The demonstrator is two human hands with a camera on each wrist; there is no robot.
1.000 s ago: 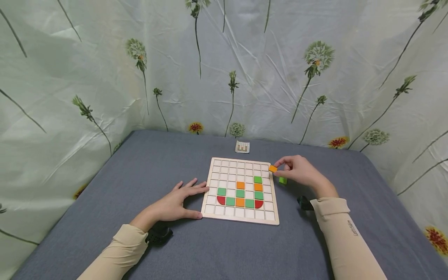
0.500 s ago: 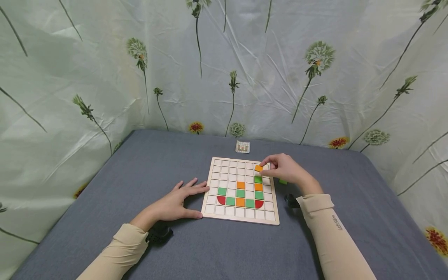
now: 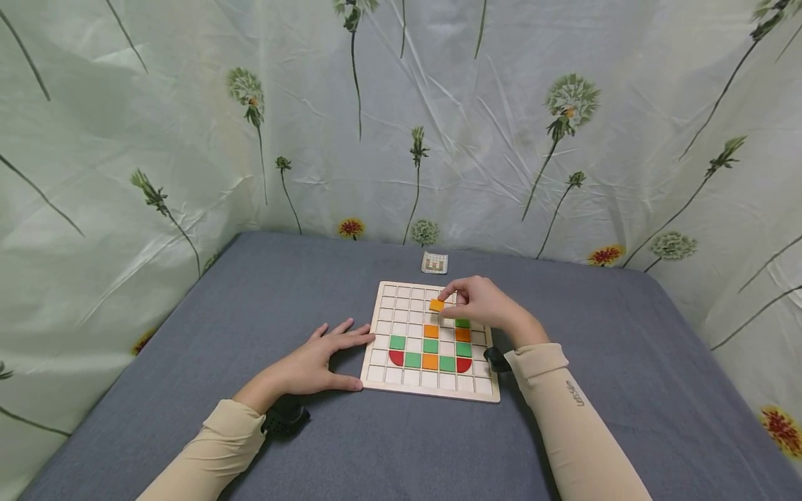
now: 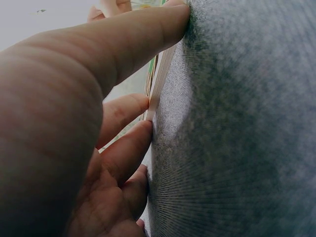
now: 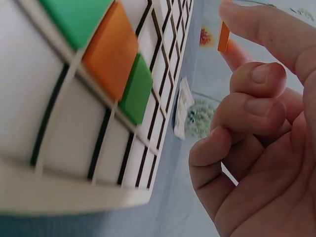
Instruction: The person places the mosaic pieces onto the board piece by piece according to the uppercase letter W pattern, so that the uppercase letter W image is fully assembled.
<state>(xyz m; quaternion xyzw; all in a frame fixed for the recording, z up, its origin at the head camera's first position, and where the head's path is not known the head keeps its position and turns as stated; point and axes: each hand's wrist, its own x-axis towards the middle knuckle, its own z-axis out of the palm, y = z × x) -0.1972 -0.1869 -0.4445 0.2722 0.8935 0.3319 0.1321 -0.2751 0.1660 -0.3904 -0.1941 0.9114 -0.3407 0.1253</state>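
Observation:
A wooden grid board [image 3: 402, 303] lies on the table, with several green and orange square tiles and two red rounded tiles [image 3: 464, 364] set in its cells. My right hand [image 3: 489, 304] pinches a loose orange square tile [image 3: 436, 305] between thumb and fingertip over the upper part of the board. In the right wrist view that orange tile [image 5: 223, 37] shows edge-on, raised off the grid. My left hand [image 3: 310, 362] is spread at the board's left side, and its thumb and fingertips touch the edge. My right hand covers some upper right cells.
Behind the board lies a small printed card [image 3: 434, 263]. The table [image 3: 301, 278] has a grey cloth over it, and a flowered curtain [image 3: 326, 160] hangs along its far side.
My right hand has carried the orange tile leftward from the board's right edge to over its upper middle. A green tile on the table is now hidden behind that arm. My left hand stays put.

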